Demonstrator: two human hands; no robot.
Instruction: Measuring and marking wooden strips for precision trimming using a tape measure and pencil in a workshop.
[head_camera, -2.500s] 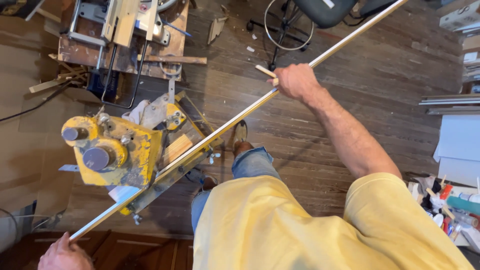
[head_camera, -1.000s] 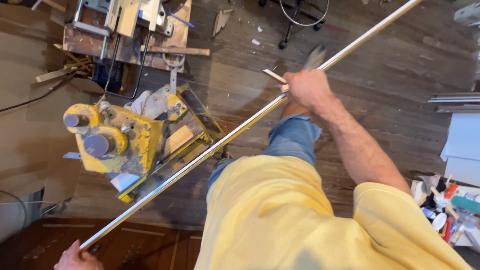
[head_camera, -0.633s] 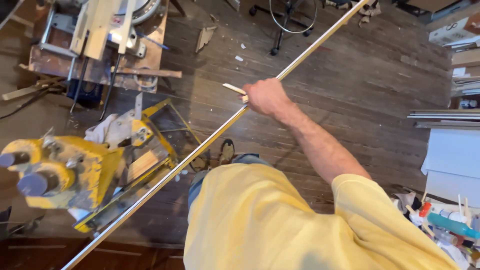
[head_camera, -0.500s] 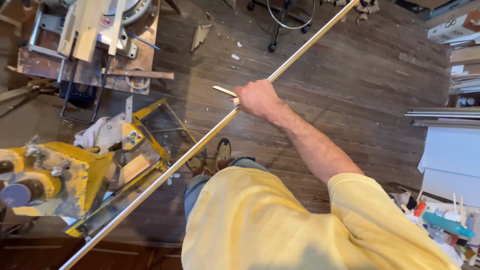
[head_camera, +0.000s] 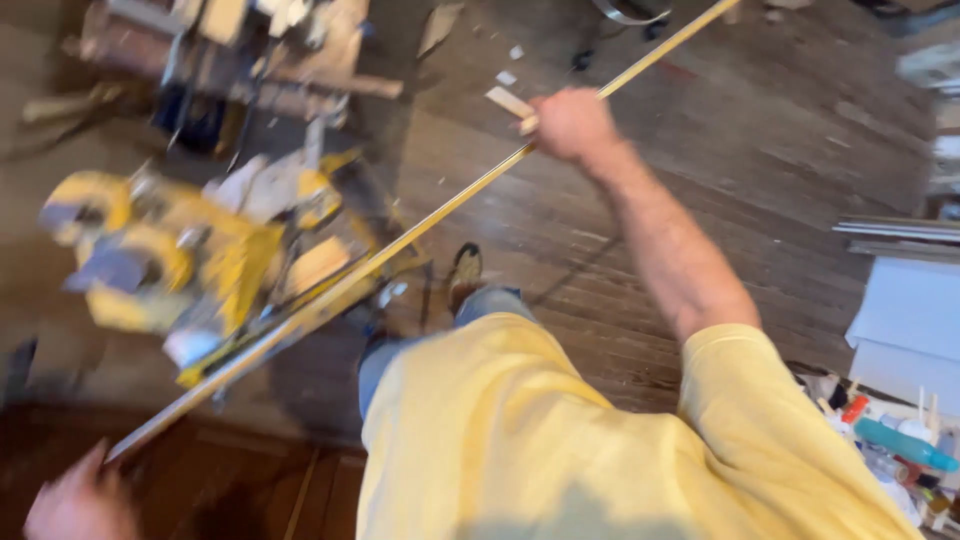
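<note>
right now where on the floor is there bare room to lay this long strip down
The widest bare patch is the dark wood plank floor to the right of the right hand, up to the white boards. It is crowded at left around the yellow saw and wooden clutter. The long pale strip runs between both hands; the left hand is at its near end.

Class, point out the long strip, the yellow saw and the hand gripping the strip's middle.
long strip (head_camera: 440, 213): head view, mid-length.
yellow saw (head_camera: 215, 262): head view, yellow body.
right hand (head_camera: 568, 124): head view, knuckles.

L hand (head_camera: 75, 500) back in view at strip (head_camera: 400, 245) end — yellow saw (head_camera: 170, 260) shifted right.
</note>
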